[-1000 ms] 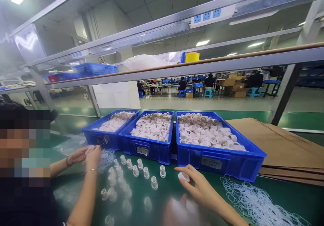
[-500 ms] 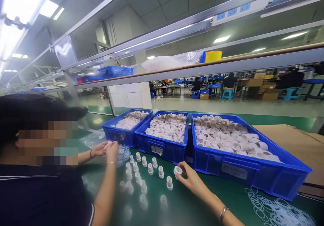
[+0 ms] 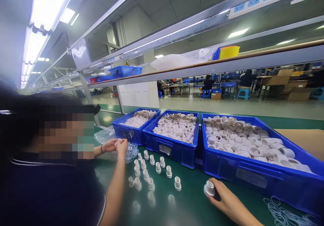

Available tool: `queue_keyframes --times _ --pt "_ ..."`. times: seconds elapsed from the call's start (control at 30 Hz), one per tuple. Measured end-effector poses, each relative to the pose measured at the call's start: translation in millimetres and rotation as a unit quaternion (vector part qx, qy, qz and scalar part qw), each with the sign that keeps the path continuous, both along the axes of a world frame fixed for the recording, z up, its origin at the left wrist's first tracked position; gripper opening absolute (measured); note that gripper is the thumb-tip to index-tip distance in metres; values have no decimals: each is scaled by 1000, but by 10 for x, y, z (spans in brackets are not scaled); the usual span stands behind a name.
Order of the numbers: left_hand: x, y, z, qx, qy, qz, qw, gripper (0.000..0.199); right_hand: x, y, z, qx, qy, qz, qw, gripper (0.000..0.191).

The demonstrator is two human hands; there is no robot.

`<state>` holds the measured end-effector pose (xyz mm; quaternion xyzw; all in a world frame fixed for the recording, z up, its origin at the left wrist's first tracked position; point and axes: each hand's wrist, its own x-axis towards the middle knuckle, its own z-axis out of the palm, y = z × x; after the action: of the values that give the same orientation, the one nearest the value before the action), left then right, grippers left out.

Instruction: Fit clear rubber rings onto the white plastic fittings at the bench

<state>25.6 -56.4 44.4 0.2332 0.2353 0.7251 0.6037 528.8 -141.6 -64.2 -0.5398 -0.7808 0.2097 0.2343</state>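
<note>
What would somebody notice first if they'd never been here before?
Probably the three blue bins across the middle, heaped with white pieces. Next, perhaps, the little white tubes standing on the green table in front of the bins. At the lower right, the person's right hand holds another tube.

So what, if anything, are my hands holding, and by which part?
Your right hand holds a white fitting by its outer side, thumb near the wide base, fingers behind. Your left hand isn't visible.

The right fingers [image 3: 218,185] hide part of a white fitting [image 3: 209,187]. Right of them — a blurred label [image 3: 251,178], rings [image 3: 284,215] cut off below.
</note>
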Motion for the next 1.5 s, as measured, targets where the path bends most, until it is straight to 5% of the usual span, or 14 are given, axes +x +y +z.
queue_keyframes --times 0.13,0.27,0.4,0.5,0.6,0.83,0.97,1.1,1.27,1.5 --pt "-115 56 -55 -17 0 25 1000 30 403 -326 187 72 -15 -72 995 51" --pt "-93 80 -99 -9 4 37 999 32 61 -689 554 107 12 1 994 34" --pt "423 -119 -240 3 97 -22 995 24 -524 -924 683 30 11 139 990 14" --pt "964 -331 -417 -5 116 -74 991 21 -724 -961 692 -11 34 164 986 9" --pt "1222 -414 -485 -8 108 -90 990 23 -725 -866 763 -54 89 177 979 9" --pt "654 53 -122 -85 50 -167 981 38 -730 -334 955 -75 227 85 967 39" --pt "462 258 -158 -105 23 -195 975 39 -903 -171 918 17 158 76 984 18" --pt "402 320 -314 -131 -7 -197 972 45 -1080 -77 667 53 120 85 988 11" --pt "332 398 -337 -217 25 -267 939 45 -1173 38 332 136 -102 127 977 15" --pt "116 357 -296 -89 28 -246 965 43 -544 -62 366 179 -239 103 949 12"
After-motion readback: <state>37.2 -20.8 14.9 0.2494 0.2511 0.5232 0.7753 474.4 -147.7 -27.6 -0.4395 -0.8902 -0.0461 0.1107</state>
